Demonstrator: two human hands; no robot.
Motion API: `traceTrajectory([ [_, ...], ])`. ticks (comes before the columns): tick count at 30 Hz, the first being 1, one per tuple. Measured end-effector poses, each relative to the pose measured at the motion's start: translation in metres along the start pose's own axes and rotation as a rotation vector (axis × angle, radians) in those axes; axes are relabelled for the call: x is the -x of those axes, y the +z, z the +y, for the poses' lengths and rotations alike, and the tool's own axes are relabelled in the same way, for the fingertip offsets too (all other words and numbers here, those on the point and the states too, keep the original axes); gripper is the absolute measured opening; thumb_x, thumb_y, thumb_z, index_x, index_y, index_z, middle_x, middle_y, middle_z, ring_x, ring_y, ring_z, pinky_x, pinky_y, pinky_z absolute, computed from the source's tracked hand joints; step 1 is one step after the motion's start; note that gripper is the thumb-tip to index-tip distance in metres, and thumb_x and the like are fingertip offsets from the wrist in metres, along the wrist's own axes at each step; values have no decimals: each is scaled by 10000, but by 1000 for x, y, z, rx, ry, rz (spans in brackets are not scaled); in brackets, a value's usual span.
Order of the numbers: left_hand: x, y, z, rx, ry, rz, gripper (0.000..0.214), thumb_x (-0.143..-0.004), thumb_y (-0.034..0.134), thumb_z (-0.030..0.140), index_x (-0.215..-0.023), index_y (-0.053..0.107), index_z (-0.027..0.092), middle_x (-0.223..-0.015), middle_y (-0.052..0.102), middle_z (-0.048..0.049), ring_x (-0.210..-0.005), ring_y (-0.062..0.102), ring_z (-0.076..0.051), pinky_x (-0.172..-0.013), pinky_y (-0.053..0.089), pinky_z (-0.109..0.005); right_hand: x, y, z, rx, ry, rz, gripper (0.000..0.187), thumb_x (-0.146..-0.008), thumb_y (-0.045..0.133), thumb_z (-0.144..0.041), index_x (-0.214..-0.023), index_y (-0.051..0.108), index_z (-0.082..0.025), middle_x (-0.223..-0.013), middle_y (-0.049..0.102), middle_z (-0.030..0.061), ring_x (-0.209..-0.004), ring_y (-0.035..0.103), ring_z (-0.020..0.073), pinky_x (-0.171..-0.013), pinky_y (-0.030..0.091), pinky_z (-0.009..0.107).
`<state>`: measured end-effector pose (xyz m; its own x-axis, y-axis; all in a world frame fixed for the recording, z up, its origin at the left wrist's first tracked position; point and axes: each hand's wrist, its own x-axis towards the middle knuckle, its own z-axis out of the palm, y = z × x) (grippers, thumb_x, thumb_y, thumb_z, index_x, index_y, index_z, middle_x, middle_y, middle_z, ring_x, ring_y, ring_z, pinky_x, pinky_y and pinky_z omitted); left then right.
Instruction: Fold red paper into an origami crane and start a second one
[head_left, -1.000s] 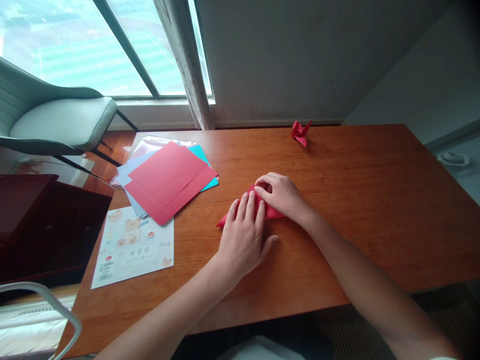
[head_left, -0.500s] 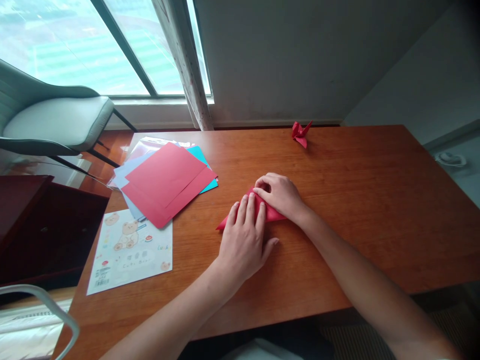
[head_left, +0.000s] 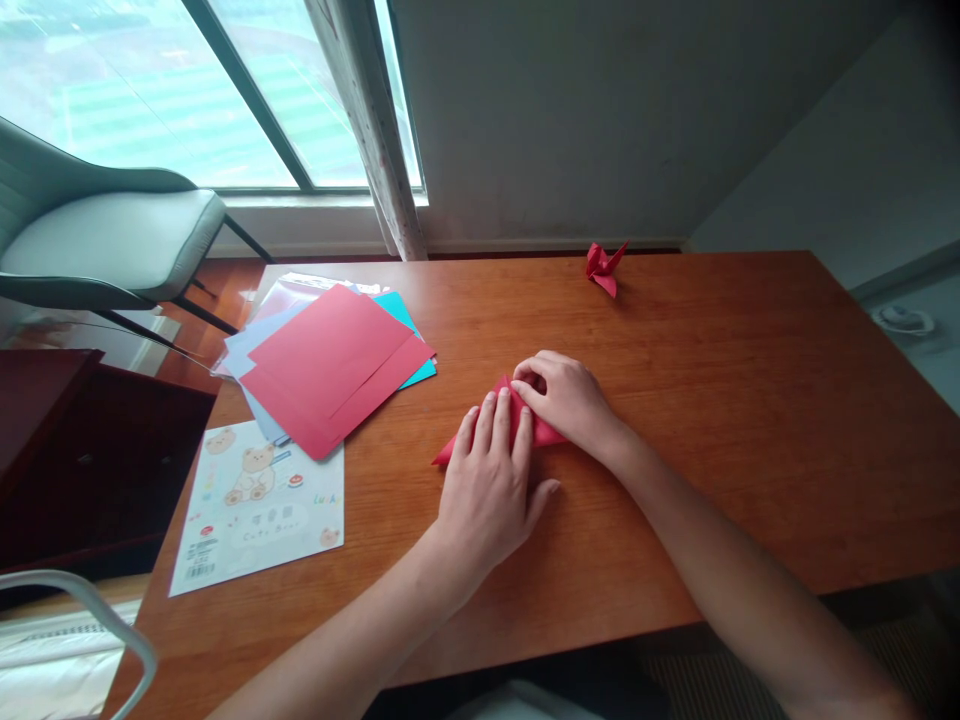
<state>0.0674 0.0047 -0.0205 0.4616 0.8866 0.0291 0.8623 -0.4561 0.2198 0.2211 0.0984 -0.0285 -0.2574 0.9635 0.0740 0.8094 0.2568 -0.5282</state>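
Observation:
A folded red paper triangle (head_left: 450,452) lies on the wooden desk (head_left: 712,400), mostly under my hands. My left hand (head_left: 491,480) rests flat on it, fingers stretched out and pressing the paper down. My right hand (head_left: 566,395) sits just beyond, fingers curled and pinching the fold near the paper's upper point. Only the left tip and a strip at the right of the triangle show.
A stack of coloured sheets (head_left: 330,365), red on top, lies at the left. A white bear-printed card (head_left: 259,505) sits near the front left edge. A small red folded crane (head_left: 604,268) stands at the back by the wall. A grey chair (head_left: 112,240) is by the window.
My right hand's fingers have shifted slightly along the fold. The left hand stays pressed on the paper. The view has moved a little.

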Motion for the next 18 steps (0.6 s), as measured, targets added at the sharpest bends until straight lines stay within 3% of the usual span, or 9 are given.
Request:
traceTrajectory([
  [11,3,6,-1,-5,12,26,746,-961,450,558,-1527,360,80,-1627,283,-242,-1523,239,-379,-1226,224,-546,7,-17,-4,-19,120,-99,115,-882,623,-211,-882,736,-233,-901,780,37,-820,711,218,-779,520,331],
  [14,4,5,-1,-7,5,24,750,-959,450,560,-1529,356,81,-1626,281,-246,-1524,239,-380,-1228,222,-545,7,-18,-5,-60,113,-61,104,-872,629,-191,-890,729,-214,-934,772,61,-839,714,222,-803,544,343],
  [18,3,4,1,-19,0,26,748,-957,456,559,-1527,362,84,-1621,289,-254,-1518,255,-382,-1224,232,-543,9,-21,-3,-282,100,2,224,-866,584,-103,-1046,688,-186,-1093,737,94,-943,713,201,-857,578,330],
])
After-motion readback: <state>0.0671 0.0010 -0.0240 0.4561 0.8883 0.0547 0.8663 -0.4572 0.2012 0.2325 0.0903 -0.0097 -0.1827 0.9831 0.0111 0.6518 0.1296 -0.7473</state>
